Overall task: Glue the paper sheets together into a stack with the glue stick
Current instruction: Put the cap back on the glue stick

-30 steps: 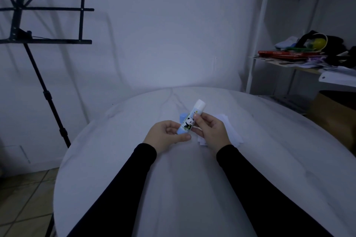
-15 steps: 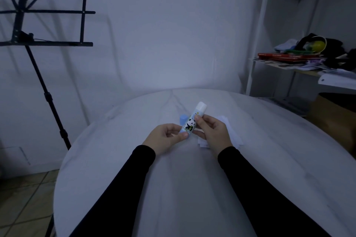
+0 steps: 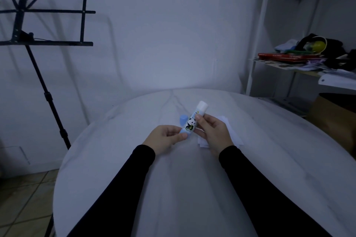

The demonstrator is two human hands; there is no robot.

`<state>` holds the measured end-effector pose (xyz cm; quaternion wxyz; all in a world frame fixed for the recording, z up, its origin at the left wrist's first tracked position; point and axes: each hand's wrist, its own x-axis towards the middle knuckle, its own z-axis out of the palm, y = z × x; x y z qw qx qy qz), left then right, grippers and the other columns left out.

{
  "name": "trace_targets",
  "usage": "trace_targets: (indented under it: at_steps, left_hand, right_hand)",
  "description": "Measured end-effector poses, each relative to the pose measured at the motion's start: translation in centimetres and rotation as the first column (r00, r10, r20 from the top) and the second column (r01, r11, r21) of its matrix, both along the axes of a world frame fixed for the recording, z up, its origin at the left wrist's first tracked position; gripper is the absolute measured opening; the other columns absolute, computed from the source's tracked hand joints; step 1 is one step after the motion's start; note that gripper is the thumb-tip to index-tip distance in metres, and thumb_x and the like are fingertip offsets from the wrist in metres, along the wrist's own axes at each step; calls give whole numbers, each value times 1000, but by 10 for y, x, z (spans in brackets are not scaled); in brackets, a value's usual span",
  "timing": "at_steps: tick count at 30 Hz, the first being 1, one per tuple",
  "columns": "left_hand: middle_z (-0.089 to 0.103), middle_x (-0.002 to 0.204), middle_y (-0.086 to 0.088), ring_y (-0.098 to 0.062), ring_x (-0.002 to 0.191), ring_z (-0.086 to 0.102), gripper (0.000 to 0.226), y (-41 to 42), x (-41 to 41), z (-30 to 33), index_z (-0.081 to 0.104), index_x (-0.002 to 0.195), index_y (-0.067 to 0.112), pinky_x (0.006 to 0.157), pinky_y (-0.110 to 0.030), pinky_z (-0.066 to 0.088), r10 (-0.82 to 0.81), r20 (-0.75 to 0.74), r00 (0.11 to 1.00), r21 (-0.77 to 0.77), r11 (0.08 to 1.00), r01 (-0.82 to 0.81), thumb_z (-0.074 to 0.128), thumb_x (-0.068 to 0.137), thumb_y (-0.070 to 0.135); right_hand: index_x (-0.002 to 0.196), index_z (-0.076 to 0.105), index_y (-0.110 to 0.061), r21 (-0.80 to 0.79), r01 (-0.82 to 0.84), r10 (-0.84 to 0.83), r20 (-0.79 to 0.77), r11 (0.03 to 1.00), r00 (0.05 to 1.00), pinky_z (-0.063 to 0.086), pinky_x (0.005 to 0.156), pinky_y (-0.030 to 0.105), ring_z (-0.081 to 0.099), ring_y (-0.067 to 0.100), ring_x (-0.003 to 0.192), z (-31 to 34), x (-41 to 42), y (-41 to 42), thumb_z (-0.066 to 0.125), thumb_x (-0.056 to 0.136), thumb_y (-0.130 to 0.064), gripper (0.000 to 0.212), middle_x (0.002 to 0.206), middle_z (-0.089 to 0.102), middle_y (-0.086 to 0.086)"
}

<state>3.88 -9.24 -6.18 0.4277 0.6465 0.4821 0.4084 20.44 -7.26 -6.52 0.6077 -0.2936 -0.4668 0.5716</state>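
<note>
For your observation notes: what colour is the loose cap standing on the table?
Light blue; the cap shows best in the head view, just behind the glue stick.

2 long black sleeves (plain), bare hands

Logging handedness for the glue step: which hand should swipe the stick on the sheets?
Probably right. The right hand grips the glue stick's barrel directly above the paper sheets; the left hand only pinches its base, farther from them.

no legible text — glue stick point(image 3: 190, 124) shows only a panda picture.
</note>
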Motion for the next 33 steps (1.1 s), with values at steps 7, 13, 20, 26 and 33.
trace_targets:
  at_steps: [7,13,20,26,33]
  left_hand:
    - [51,57,6,-6,48,41,33,1,0,-2,73,93,13,49,-17,31,19,-31,999,-51,998,-21,67,76,40]
    - [57,63,5,-8,59,48,26,2,2,-2,72,87,20,57,-16,38,94,-73,993,53,995,-90,86,66,24]
    - [61,56,12,0,50,49,19,2,-3,2,75,91,14,50,-10,35,32,-3,999,4,999,-32,81,74,20]
    - [58,57,2,-9,50,43,34,1,-5,0,70,82,7,48,-16,32,-90,67,994,-104,990,96,65,72,39]
    - [60,71,4,0,48,47,28,5,0,-3,65,94,16,48,-13,36,68,24,997,7,998,-68,80,73,28]
  right_hand:
    - [93,70,-5,-10,33,-33,43,999,999,57,75,27,70,24,87,0,-2,-2,63,88,-12,10,94,73,12]
    - [96,69,-3,-13,5,-5,11,1000,1000,57,74,27,71,23,88,0,-2,-1,62,89,-13,14,96,73,12]
    - [101,67,1,12,19,-19,31,1000,999,57,76,27,70,25,90,1,-3,-1,61,89,-16,22,101,71,18]
    - [100,67,1,3,15,-15,70,1000,997,58,81,32,70,25,86,0,-5,-2,62,89,-16,21,98,70,19]
    - [93,69,-4,9,59,-59,22,998,998,56,71,23,71,19,83,3,0,-4,61,90,-11,11,89,74,8]
